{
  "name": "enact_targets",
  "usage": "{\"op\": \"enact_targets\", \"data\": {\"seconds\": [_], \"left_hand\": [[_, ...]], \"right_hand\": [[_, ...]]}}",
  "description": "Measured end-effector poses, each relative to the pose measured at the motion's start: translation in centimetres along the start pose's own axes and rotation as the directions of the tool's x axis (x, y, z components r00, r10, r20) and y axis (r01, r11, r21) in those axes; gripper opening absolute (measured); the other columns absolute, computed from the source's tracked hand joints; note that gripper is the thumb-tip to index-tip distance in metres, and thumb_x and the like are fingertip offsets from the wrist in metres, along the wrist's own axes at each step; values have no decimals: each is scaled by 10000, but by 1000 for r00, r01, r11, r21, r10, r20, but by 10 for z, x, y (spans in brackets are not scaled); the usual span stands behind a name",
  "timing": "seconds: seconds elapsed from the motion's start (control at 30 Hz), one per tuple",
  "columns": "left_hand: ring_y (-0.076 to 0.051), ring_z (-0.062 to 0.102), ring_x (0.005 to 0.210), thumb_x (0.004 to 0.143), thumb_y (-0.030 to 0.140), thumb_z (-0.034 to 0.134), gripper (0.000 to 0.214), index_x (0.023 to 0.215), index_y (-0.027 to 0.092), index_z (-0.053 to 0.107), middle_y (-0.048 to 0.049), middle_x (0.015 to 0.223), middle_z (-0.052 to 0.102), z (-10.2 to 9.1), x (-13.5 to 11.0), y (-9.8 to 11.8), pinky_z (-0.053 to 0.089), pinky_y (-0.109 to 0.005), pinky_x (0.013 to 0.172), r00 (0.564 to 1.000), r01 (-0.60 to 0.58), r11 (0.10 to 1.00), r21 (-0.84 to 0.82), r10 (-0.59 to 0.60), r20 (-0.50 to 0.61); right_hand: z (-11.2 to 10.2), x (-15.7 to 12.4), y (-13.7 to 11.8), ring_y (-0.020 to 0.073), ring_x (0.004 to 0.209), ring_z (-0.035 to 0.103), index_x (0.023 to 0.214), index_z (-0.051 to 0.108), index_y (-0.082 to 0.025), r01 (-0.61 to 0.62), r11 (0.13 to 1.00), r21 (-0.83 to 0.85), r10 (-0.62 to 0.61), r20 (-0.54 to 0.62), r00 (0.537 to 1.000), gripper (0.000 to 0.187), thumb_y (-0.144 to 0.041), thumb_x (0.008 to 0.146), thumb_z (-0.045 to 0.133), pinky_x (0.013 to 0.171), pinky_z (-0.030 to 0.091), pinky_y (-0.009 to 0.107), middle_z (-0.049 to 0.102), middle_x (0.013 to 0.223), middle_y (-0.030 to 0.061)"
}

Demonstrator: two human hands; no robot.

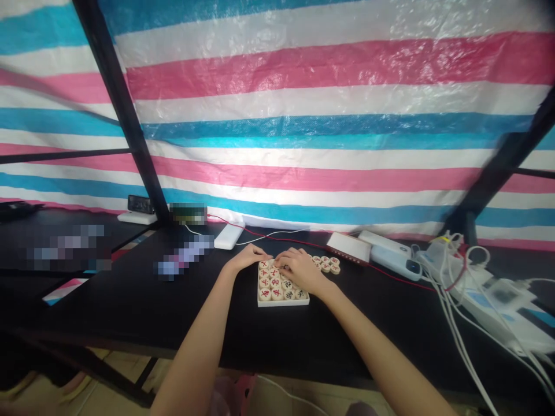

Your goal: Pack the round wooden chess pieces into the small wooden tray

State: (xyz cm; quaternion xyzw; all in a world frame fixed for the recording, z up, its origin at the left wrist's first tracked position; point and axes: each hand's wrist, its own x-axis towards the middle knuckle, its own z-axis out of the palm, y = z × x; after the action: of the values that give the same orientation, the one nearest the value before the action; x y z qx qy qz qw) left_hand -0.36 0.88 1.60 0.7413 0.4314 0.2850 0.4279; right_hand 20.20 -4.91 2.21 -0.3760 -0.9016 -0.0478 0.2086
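Observation:
A small white tray [282, 302] lies on the black table [130, 300], filled with round cream game pieces [272, 284] bearing red and black characters. My left hand [246, 256] rests at the tray's far left corner with its fingers curled down onto the pieces. Over the tray's far right part lies my right hand [300, 270], fingers bent and pressed on a piece in the far row. Several loose pieces [328, 264] lie on the table just right of that hand.
A striped plastic sheet [303, 115] hangs behind the table, crossed by black frame bars [121, 110]. White boxes [350, 246], a power bank [229, 236], a phone-like device [396, 261] and a tangle of white cables [459, 277] with a power strip lie at the right.

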Motion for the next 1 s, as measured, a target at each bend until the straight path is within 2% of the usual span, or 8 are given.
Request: {"op": "enact_targets", "data": {"seconds": [0.13,0.27,0.33,0.43,0.53,0.7,0.87,1.0], "left_hand": [[-192,601,724,632,426,696,300,699,137,744,-53,710,704,-1,2,-1,424,-280,708,999,8,999,-33,-7,32],[-213,616,777,627,423,700,301,727,143,751,-63,757,716,-3,2,-2,430,-294,746,999,17,1000,-22,-16,44],[-216,619,789,632,423,695,297,728,147,751,-63,759,717,-4,2,-3,430,-296,756,998,19,1000,-16,-18,55],[-212,620,783,638,412,694,274,710,154,750,-57,742,715,-5,1,-3,430,-291,757,997,13,1000,-14,-12,70],[-204,617,766,641,402,696,252,686,160,747,-52,730,712,-6,0,-1,425,-283,752,996,12,1000,-12,-11,86],[-201,609,752,649,409,688,253,692,167,749,-46,722,709,-7,-3,4,416,-281,747,992,32,999,29,-35,125],[-211,614,753,638,414,686,253,697,177,751,-43,711,708,-7,-4,6,424,-283,730,992,27,999,33,-31,126],[-215,613,761,638,424,682,262,693,177,749,-45,706,705,-6,-4,7,424,-284,728,992,32,998,45,-38,121]], "right_hand": [[1,-2,1,177,867,541,858,615,-198,-13,1000,-14,12,-15,1000,88,-236,877,537,725,281,325,677,896,33],[-4,-5,5,173,839,551,821,612,-211,-81,997,5,81,-68,994,126,-317,866,561,726,269,327,682,865,19],[-10,-11,9,165,831,566,879,611,-221,-149,988,49,154,-149,977,158,-360,879,537,748,278,325,684,894,14],[-18,-31,19,164,817,584,966,598,-231,-261,960,102,279,-262,924,218,-405,899,485,776,294,324,681,927,21],[-20,-58,30,174,807,594,954,609,-233,-319,942,103,335,-268,903,236,-418,900,472,778,303,328,685,913,28],[-21,-83,37,205,945,591,886,638,-249,-294,951,93,307,-176,935,184,-405,865,543,812,297,342,696,964,21],[-19,-75,29,201,978,579,892,633,-255,-182,980,84,189,-93,977,146,-371,872,547,856,290,356,702,972,10],[-19,-72,25,192,971,572,871,621,-244,-134,989,62,139,-74,988,145,-352,888,525,873,279,365,697,984,11]]}}
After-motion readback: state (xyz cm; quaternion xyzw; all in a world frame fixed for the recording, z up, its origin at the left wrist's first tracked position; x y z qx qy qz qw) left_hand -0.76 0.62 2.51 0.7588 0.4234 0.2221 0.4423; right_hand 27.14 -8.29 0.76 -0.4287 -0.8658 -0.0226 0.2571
